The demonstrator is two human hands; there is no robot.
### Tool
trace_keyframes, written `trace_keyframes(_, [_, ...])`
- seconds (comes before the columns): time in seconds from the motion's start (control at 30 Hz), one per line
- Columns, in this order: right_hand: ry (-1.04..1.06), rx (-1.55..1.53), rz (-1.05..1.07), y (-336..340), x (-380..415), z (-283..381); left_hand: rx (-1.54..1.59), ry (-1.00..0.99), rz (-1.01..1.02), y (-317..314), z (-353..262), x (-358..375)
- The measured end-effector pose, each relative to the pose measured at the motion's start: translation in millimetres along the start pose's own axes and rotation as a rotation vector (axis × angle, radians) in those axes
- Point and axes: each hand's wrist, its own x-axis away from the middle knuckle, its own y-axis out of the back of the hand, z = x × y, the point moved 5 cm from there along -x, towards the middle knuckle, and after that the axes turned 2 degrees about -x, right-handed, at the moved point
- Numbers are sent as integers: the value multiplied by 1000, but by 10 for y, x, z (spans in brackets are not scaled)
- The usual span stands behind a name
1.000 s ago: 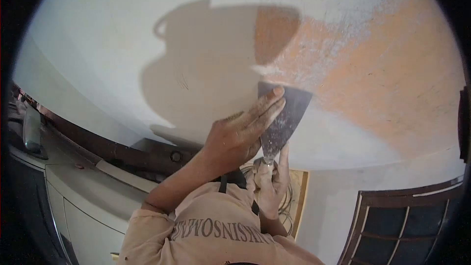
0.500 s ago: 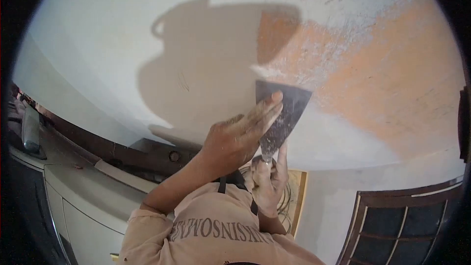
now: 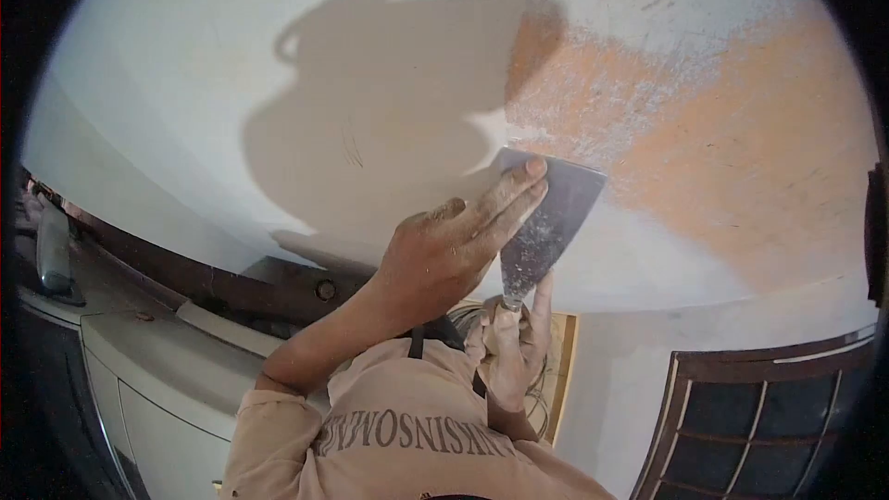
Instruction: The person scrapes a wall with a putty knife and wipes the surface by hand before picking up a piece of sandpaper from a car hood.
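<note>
A wide scraper with a grey, dust-specked blade tilts against the pale wall, its broad edge at the border of an orange bare patch. My right hand grips it low, around the handle, which is mostly hidden by the fingers. One right finger points up along the blade's neck. My left hand lies across the blade with outstretched fingers pressing near its upper left corner; the other fingers look bent. Pale dust coats both hands.
A pale cabinet and a dark ledge stand at the left. Coiled cable hangs beside a yellowish wooden edge behind my right hand. At the lower right is a brown-framed window or door with dark panes.
Both hands and the scraper have shifted slightly right in view, and the blade's edge sits a little higher. My shadow on the wall has slid slightly left. The grip looks the same.
</note>
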Motion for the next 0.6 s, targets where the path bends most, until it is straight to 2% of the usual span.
trace_keyframes(0.13, [3,5,-45,-12,-10,-39,3,16,-18,-67,64,94])
trace_keyframes(0.33, [43,29,0,-52,-78,68,15,6,-81,1,57,25])
trace_keyframes(0.6, [22,52,0,70,-37,-73,-1,35,-51,-69,101,100])
